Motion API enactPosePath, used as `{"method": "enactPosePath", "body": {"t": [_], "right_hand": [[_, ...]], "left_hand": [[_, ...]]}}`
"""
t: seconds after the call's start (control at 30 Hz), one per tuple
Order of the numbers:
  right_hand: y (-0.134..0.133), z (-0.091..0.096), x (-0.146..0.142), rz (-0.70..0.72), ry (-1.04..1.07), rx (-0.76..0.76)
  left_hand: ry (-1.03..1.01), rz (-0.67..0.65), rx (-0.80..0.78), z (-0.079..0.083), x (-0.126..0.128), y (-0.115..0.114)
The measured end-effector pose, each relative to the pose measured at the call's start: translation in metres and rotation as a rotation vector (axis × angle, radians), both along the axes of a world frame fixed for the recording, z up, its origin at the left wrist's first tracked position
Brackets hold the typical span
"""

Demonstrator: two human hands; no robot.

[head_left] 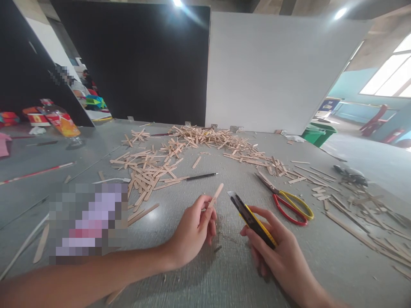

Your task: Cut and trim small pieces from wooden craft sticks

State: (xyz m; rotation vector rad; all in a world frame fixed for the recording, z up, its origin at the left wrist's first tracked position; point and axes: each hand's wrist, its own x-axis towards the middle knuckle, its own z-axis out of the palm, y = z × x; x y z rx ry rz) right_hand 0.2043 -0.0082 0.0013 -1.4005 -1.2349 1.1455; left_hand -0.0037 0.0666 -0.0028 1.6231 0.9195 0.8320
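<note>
The left hand (192, 229) pinches a flat pale wooden craft stick (215, 195) between thumb and fingertips, its rounded end pointing up and to the right, lifted just above the grey worktop (224, 273). The right hand (279, 256) is closed around a yellow and black utility knife (252, 219), gripping its lower body while the blade end angles up and to the left, close to the stick's tip but not touching it. Just beyond the right hand lie red and yellow handled scissors (285, 200), flat on the worktop with the blades pointing away to the left. Further out, a black pencil (201, 176) rests beside a wide scatter of loose wooden craft sticks (180, 149) that stretches across the far side. More stick offcuts (353, 214) lie to the right, well apart from both hands
</note>
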Motion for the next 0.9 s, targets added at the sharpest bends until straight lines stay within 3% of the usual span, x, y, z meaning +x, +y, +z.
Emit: {"method": "enactPosePath", "body": {"t": [0.27,0.9], "right_hand": [[-0.008,-0.004,0.011,0.193,-0.17,0.126],[-0.004,-0.006,0.005,0.137,-0.132,0.116]], "left_hand": [[-0.057,0.036,0.007,0.009,0.0,-0.002],[-0.051,0.046,0.055,0.011,-0.001,-0.005]]}}
